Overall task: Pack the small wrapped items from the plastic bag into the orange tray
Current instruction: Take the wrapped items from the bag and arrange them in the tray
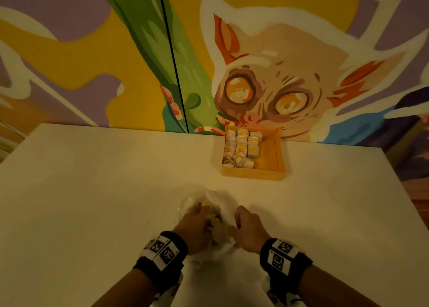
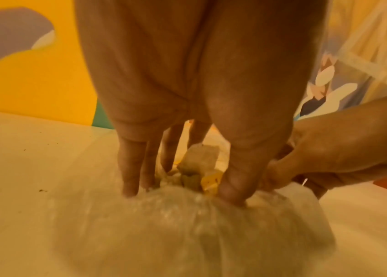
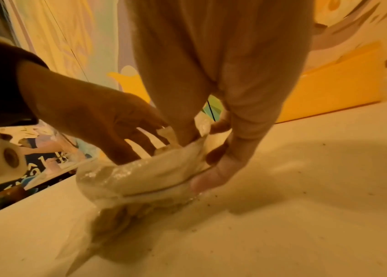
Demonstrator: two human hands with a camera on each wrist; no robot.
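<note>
The orange tray (image 1: 253, 174) stands at the table's far edge, its left part filled with several small wrapped items (image 1: 241, 146) with yellow labels. A clear plastic bag (image 1: 218, 197) lies near me, holding more wrapped items (image 2: 200, 159). My left hand (image 1: 202, 210) reaches into the bag's mouth with straight, spread fingers (image 2: 129, 180), and a wrapped item lies between them and the thumb. My right hand (image 1: 238, 216) pinches the bag's rim (image 3: 140, 178) between thumb and fingers and holds the mouth apart.
The white table (image 1: 92, 190) carries a few dark crumbs near the bag. A painted mural wall rises right behind the tray. The table's right edge drops off beyond the tray, whose orange side (image 3: 330, 90) shows in the right wrist view.
</note>
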